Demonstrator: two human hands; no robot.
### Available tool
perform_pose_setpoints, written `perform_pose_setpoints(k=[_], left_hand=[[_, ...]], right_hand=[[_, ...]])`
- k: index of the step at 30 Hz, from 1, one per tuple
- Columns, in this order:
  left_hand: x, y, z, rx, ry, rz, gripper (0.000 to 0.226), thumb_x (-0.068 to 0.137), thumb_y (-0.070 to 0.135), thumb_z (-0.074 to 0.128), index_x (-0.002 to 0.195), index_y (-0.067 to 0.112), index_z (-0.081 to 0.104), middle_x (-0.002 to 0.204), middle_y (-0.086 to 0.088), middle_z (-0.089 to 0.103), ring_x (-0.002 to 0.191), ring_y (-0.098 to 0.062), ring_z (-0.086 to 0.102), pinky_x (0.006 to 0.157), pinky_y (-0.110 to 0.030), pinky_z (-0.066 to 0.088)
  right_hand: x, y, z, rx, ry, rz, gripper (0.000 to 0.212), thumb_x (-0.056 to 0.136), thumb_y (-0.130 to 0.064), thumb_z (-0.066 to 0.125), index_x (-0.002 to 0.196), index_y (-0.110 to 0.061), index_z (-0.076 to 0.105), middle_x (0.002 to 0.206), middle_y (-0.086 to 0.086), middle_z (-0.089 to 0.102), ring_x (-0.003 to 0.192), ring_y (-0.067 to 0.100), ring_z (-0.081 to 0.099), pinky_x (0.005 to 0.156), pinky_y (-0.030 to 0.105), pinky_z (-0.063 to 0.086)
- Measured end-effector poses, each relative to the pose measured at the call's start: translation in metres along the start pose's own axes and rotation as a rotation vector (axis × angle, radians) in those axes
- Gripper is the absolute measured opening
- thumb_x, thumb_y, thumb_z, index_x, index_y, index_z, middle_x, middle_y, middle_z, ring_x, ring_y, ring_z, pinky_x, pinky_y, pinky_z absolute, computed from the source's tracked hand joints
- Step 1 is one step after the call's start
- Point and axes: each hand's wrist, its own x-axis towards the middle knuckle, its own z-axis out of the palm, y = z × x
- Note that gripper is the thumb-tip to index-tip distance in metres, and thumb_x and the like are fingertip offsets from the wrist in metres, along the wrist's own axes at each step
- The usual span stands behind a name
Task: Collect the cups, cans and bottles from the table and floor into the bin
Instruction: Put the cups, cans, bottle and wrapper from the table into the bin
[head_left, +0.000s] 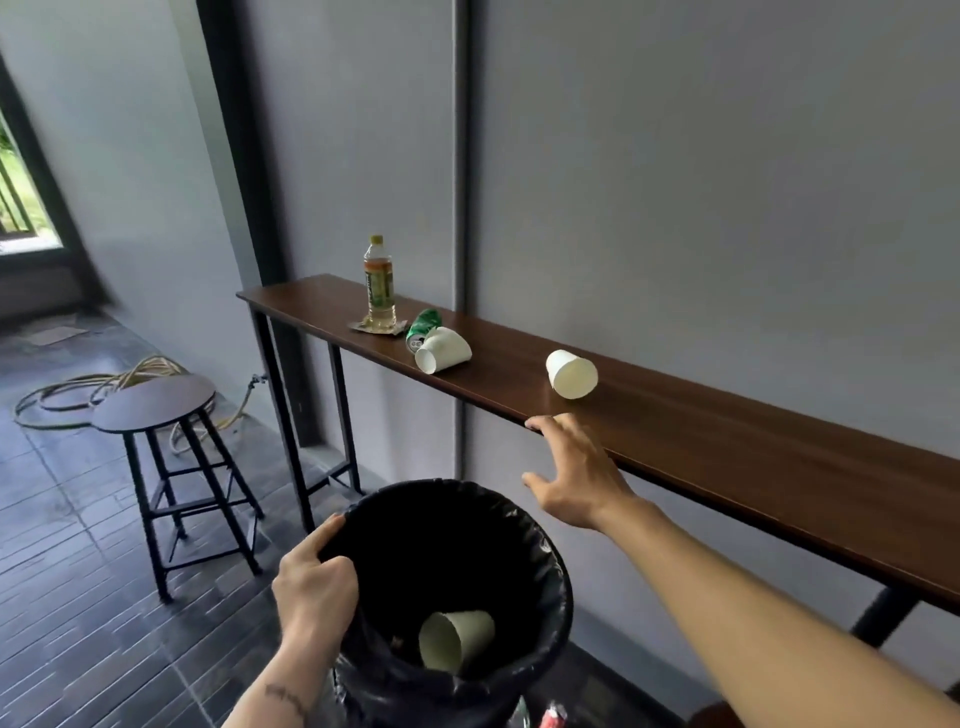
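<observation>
My left hand (315, 577) grips the rim of a bin (535, 525) lined with a black bag, held in front of me. A white paper cup (457, 639) lies inside it. My right hand (576, 470) is open, fingers spread, at the front edge of the long brown table (727, 447), just below a white cup (571, 374) lying on its side. Farther left on the table lie another tipped white cup (444, 351), a crushed green can (422, 325) touching it, and an upright clear bottle (380, 283) with yellowish liquid.
A round dark stool (156, 402) stands on the tiled floor to the left of the bin. A coiled hose (78, 389) lies on the floor behind it. The table runs along a grey wall. A flat wrapper (363, 326) sits under the bottle.
</observation>
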Motion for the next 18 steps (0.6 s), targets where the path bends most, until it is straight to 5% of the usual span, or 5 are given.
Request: perform_pose_setpoints(k=[7,13,18], left_hand=[[0.035,0.006,0.016,-0.032,-0.019,-0.069,0.064,0.072,-0.002,0.046,0.119,0.032,0.074,0.106,-0.001,0.075,0.080,-0.018,0.068,0.067,-0.032,0.054],[0.085,0.019,0.048,-0.029,-0.007,-0.036,0.069,0.072,-0.010,0.044,0.120,0.028,0.074,0.091,0.001,0.076,0.061,-0.024,0.064,0.035,-0.018,0.045],[0.120,0.024,0.071,-0.011,0.017,-0.044,0.070,0.071,-0.010,0.043,0.121,0.027,0.074,0.085,0.008,0.073,0.060,-0.025,0.062,0.034,-0.020,0.043]], right_hand=[[0.080,0.030,-0.021,-0.147,0.123,0.210,0.059,0.079,-0.042,0.064,0.132,-0.027,0.042,0.137,0.005,0.041,0.121,0.032,0.042,0.099,0.043,0.042],[0.156,0.062,-0.020,-0.206,0.150,0.328,0.067,0.078,-0.051,0.063,0.138,-0.031,0.039,0.136,0.007,0.038,0.126,0.034,0.041,0.100,0.049,0.043],[0.191,0.090,0.004,-0.170,0.145,0.415,0.070,0.078,-0.053,0.065,0.138,-0.034,0.033,0.136,0.007,0.033,0.128,0.035,0.039,0.098,0.051,0.044]])
